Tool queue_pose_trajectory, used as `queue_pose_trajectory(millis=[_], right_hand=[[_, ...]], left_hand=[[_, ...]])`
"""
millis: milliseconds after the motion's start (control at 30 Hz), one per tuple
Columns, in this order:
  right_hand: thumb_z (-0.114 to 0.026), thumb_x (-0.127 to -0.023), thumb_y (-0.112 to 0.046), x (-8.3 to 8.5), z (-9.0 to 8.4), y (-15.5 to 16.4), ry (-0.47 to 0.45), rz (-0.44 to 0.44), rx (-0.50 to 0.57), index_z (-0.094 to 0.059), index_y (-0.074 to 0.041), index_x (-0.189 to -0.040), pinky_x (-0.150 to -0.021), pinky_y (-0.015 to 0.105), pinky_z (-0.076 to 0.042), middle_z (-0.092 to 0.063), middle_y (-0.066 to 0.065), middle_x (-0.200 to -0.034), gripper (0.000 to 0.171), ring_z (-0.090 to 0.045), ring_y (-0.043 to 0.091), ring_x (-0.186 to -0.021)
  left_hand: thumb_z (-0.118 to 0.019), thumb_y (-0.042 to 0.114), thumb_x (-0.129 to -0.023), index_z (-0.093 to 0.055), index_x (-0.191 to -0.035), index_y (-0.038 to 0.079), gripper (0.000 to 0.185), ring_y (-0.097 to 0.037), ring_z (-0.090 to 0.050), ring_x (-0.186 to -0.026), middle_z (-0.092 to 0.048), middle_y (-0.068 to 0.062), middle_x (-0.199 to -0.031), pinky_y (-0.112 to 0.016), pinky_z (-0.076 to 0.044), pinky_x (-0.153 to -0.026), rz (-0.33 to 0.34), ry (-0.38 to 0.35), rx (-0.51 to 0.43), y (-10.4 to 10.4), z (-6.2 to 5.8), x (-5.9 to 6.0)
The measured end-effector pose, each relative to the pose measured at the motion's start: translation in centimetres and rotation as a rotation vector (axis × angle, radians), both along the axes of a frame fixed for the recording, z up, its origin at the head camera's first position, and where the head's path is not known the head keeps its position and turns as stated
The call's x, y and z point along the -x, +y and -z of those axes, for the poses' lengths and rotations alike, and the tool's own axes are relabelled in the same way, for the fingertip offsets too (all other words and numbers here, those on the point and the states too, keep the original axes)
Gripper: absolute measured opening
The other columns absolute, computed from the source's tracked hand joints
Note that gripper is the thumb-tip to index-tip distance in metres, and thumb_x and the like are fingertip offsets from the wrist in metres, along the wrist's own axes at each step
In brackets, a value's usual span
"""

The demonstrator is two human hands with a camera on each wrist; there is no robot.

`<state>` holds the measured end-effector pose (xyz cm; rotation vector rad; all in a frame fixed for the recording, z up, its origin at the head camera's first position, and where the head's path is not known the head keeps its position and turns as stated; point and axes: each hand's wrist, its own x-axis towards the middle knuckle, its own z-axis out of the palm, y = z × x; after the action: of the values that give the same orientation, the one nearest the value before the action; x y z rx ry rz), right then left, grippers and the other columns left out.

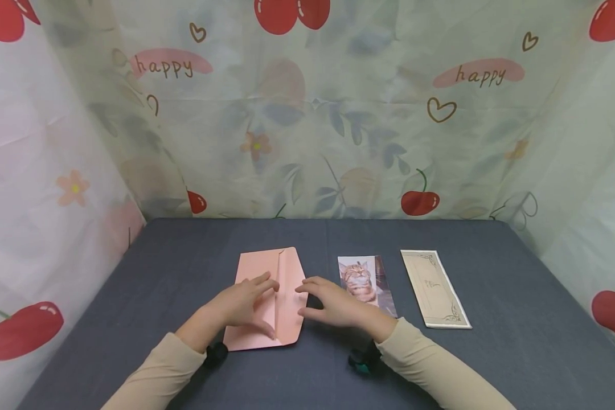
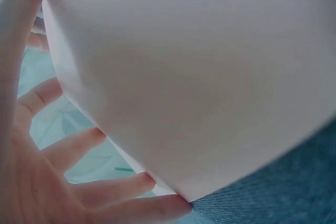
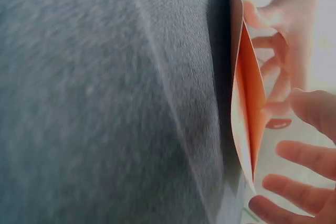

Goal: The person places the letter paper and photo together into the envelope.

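A pink envelope (image 1: 290, 267) lies on the dark cloth left of centre, its pointed flap unfolded to the right. My left hand (image 1: 241, 303) rests on the envelope's body, fingers spread and touching it. From the right, my right hand (image 1: 335, 302) reaches over the flap's edge with parted, slightly bent fingers and holds nothing. In the right wrist view the envelope's mouth (image 3: 249, 95) gapes a little, and the right fingers (image 3: 302, 192) are beside it. The left wrist view shows the envelope's pale surface (image 2: 184, 77) close up, with left fingertips along its edge.
A cat picture card (image 1: 359, 279) lies right of the envelope, partly behind my right hand. Farther right is a beige card with ornate corners (image 1: 433, 290). The dark tablecloth (image 1: 184, 245) carries them all. Patterned curtains (image 1: 318, 142) stand behind and at both sides.
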<state>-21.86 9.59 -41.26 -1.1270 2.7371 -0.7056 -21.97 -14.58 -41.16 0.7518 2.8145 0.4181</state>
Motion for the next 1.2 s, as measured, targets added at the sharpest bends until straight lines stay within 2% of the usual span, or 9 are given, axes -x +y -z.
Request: queue_pose_trajectory(millis=[200,333,500,733,967,1200], right_hand=[[-0.062,-0.089,-0.025,0.4,0.2,1.3,0.027,0.010,0.106,-0.058,-0.003,-0.121,-0.097,0.041,-0.044,-0.061,0.011,-0.121,0.040,-0.057,0.025,-0.114],[-0.063,-0.089,-0.023,0.7,0.3,2.5,-0.012,0.030,0.159,-0.058,0.000,-0.121,-0.091,0.043,-0.048,-0.063,0.015,-0.117,0.040,-0.061,0.029,-0.107],[-0.063,-0.089,-0.023,0.9,0.4,4.1,-0.056,0.070,0.198,-0.057,0.001,-0.121,-0.087,0.043,-0.051,-0.063,0.017,-0.118,0.040,-0.063,0.031,-0.104],[-0.064,-0.088,-0.018,1.2,0.4,6.2,-0.089,0.165,0.258,-0.057,0.004,-0.118,-0.082,0.037,-0.053,-0.063,0.020,-0.113,0.038,-0.064,0.029,-0.098],[-0.067,-0.085,-0.015,1.5,0.5,8.5,-0.042,0.315,0.265,-0.061,0.003,-0.114,-0.070,0.027,-0.054,-0.068,0.018,-0.102,0.035,-0.067,0.025,-0.085],[-0.066,-0.084,-0.012,2.0,0.4,10.5,-0.052,0.433,0.258,-0.060,0.007,-0.113,-0.065,0.027,-0.052,-0.069,0.020,-0.096,0.035,-0.068,0.026,-0.082]], left_hand=[[-0.076,0.068,-0.054,-0.048,-0.122,0.027,0.084,-0.042,-0.046,-0.126,-0.032,-0.012,-0.151,-0.053,-0.044,-0.094,-0.007,-0.008,0.006,0.0,0.1,0.0],[-0.076,0.068,-0.053,-0.048,-0.122,0.028,0.084,-0.041,-0.046,-0.126,-0.032,-0.011,-0.152,-0.053,-0.044,-0.094,-0.012,-0.009,0.010,0.0,0.1,0.0],[-0.077,0.066,-0.054,-0.048,-0.121,0.025,0.083,-0.045,-0.046,-0.124,-0.033,-0.014,-0.151,-0.054,-0.045,-0.092,0.016,0.006,-0.005,-0.1,0.0,0.0],[-0.077,0.064,-0.056,-0.048,-0.121,0.024,0.082,-0.046,-0.045,-0.125,-0.032,-0.015,-0.151,-0.054,-0.044,-0.092,0.024,0.010,-0.018,-0.2,0.0,-0.1],[-0.077,0.066,-0.054,-0.048,-0.121,0.025,0.083,-0.044,-0.046,-0.125,-0.033,-0.014,-0.151,-0.054,-0.045,-0.092,0.025,0.010,-0.022,-0.2,0.0,-0.1],[-0.076,0.067,-0.054,-0.048,-0.120,0.026,0.083,-0.042,-0.047,-0.124,-0.033,-0.014,-0.150,-0.053,-0.046,-0.091,0.028,0.016,-0.024,-0.2,0.0,-0.1]])
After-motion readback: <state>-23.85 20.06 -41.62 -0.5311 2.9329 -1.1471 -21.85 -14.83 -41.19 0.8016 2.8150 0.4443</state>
